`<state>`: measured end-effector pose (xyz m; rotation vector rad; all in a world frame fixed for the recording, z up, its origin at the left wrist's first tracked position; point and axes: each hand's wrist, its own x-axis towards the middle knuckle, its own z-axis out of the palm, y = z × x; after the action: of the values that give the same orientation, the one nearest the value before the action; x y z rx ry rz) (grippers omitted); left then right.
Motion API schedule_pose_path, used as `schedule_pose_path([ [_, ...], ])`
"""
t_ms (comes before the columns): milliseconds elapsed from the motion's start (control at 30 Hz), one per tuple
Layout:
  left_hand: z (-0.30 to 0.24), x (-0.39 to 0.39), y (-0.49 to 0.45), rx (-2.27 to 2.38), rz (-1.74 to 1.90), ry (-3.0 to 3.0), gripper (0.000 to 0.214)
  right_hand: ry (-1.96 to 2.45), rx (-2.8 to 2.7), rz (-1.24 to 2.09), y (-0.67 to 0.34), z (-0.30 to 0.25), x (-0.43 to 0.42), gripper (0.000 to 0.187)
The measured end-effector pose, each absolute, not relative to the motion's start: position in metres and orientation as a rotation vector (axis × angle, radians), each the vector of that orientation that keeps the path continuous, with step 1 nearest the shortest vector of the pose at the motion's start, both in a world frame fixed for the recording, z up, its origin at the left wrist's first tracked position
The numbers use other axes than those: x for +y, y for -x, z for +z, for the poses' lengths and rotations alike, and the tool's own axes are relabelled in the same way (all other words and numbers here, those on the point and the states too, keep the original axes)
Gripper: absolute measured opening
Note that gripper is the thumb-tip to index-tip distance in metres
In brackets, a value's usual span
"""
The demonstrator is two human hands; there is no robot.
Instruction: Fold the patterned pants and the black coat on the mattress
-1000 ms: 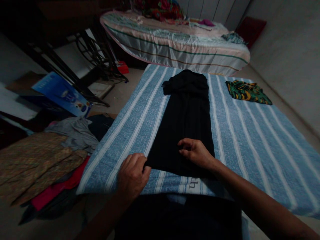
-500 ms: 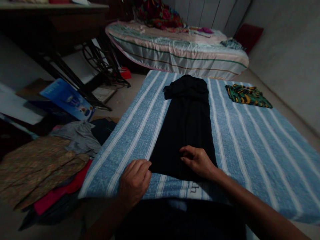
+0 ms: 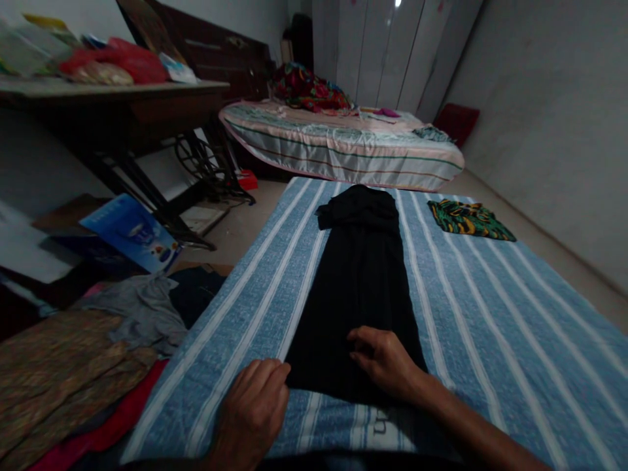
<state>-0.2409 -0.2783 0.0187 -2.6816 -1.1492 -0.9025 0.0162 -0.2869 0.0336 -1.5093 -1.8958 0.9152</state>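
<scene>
A long black garment (image 3: 360, 281) lies folded lengthwise on a blue and white striped towel (image 3: 490, 307) spread over the floor. My left hand (image 3: 255, 412) is curled at the garment's near left corner, fingers pinched on its edge. My right hand (image 3: 385, 363) rests on the near end of the garment, fingers bent and pressed onto the cloth. A small green and yellow patterned cloth (image 3: 468, 219) lies folded at the towel's far right.
A heap of clothes (image 3: 98, 353) sits on the floor at left, with a blue box (image 3: 130, 232) behind it. A treadle sewing table (image 3: 127, 124) stands at the left wall. A mattress with striped sheet (image 3: 343, 140) lies beyond the towel.
The view has tilted upward, showing more of the room. Both hands stay at the garment's near end and sit lower in the picture.
</scene>
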Motion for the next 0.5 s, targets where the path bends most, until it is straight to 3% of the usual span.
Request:
schedule_pose_path([
  [267, 0.024, -0.276, 0.238, -1.152, -0.943, 2.664, 0.019, 1.325, -2.277, 0.433, -0.013, 0.033, -0.324, 0.02],
  [500, 0.024, -0.273, 0.237, -1.191, -0.904, 2.703, 0.017, 1.402, -2.19, 0.082, -0.027, 0.015, -0.357, 0.024],
])
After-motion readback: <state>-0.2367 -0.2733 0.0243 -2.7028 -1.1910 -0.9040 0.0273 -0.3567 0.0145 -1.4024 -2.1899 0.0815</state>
